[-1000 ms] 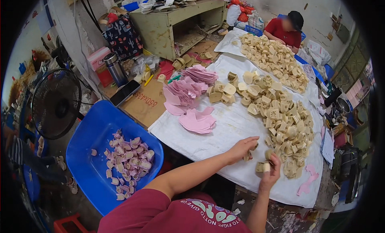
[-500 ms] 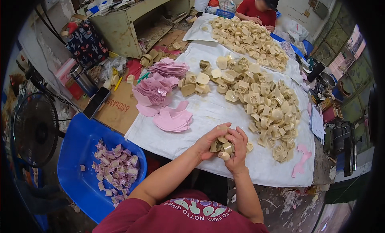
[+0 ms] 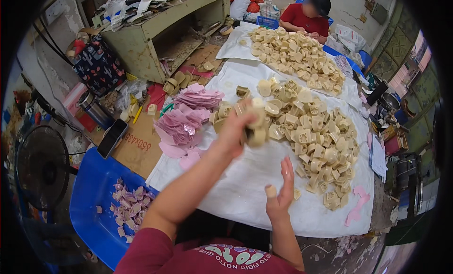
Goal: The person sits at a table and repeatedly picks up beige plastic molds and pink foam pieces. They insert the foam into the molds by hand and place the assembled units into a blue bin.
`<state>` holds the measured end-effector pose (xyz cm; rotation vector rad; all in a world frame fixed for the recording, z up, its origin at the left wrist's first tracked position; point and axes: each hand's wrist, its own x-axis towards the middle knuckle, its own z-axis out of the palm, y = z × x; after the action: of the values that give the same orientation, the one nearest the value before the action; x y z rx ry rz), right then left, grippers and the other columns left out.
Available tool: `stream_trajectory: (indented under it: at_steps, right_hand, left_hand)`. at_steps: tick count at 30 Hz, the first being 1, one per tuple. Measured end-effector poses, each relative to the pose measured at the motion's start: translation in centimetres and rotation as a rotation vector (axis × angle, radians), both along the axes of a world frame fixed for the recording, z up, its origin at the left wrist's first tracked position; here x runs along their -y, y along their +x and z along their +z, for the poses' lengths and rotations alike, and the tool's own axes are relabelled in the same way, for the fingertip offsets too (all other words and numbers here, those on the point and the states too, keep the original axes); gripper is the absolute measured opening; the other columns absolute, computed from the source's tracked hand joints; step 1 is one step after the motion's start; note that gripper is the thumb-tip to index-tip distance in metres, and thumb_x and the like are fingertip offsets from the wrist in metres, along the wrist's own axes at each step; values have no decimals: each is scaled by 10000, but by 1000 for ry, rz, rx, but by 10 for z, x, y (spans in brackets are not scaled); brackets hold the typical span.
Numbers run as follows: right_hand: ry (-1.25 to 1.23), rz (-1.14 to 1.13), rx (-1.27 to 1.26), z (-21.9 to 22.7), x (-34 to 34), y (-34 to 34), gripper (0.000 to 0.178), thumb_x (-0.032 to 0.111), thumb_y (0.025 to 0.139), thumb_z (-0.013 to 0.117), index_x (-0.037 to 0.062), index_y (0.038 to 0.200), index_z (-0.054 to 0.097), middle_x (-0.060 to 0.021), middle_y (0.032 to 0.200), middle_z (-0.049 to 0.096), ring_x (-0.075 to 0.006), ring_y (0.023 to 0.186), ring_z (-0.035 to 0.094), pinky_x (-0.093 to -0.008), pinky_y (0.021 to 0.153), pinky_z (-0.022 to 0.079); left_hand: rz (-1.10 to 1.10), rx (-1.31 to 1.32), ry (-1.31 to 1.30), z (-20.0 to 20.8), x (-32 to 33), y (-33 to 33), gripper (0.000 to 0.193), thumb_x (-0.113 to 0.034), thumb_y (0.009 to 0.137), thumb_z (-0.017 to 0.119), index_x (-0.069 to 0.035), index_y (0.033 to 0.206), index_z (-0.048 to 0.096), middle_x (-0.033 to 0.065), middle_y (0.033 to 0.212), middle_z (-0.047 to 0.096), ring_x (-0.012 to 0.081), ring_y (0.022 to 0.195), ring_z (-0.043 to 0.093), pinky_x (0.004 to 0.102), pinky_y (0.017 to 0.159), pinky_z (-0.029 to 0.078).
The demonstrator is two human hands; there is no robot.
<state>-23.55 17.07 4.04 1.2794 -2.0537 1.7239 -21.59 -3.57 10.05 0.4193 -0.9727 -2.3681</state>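
Clutching beige pieces (image 3: 258, 135), left hand (image 3: 233, 131)

The person wears a maroon cloth shirt (image 3: 188, 261) with a printed design (image 3: 231, 255) of large, rounded, pale-green and lilac shapes, small white lettering curving beneath them. Left of the design, a plain maroon short sleeve (image 3: 149, 249) ends in a simple hem on the upper arm. Beyond the design, on the right grip (image 3: 280, 204), a pale beige, cap-shaped cover (image 3: 270, 191) fits over the thumb tip.
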Motion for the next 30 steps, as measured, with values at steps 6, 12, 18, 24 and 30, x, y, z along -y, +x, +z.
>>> stream_trajectory:
  at_steps: [6, 12, 18, 24, 30]
  right_hand:
    - [283, -48, 92, -33, -70, 33, 467, 75, 807, 612, -61, 1247, 534, -250, 1333, 512, -370, 1254, 489, -425, 1058, 371]
    - [351, -112, 147, -29, -60, 26, 412, -1, 773, 615, -54, 1180, 581, -226, 1268, 569, -357, 1179, 545, -399, 1022, 409]
    - [354, -114, 173, -25, -61, 31, 396, 8, 778, 619, -41, 1170, 596, -216, 1254, 581, -348, 1162, 560, -393, 1012, 422]
    - [260, -96, 164, -28, -62, 28, 381, 11, 761, 663, -19, 1139, 629, -183, 1245, 597, -327, 1107, 583, -382, 960, 455]
    - [145, -220, -38, -18, -92, 24, 360, -10, 753, 639, -6, 1113, 646, -196, 1247, 590, -342, 1122, 578, -395, 966, 449]
  left_hand:
    - [394, 539, -791, 27, 193, -52, 670, -156, 666, 724, -35, 1291, 517, 111, 1018, 647, 176, 904, 621, 311, 768, 518]
    - [451, 1093, -1177, 3, 236, -91, 756, -337, 692, 728, -129, 1377, 486, 170, 1279, 598, 304, 1176, 577, 379, 967, 455]
    - [267, 1254, -1267, -43, 275, -87, 975, -552, 684, 735, -68, 1449, 371, 212, 1398, 484, 355, 1282, 478, 397, 1066, 385]
    - [515, 903, -1523, -22, 271, -87, 973, -548, 728, 726, 23, 1429, 367, 302, 1369, 468, 398, 1265, 485, 421, 1062, 388]
    - [436, 462, -1818, 46, 84, -81, 762, -341, 764, 775, -63, 1397, 456, 230, 1407, 437, 361, 1296, 439, 412, 1061, 361]
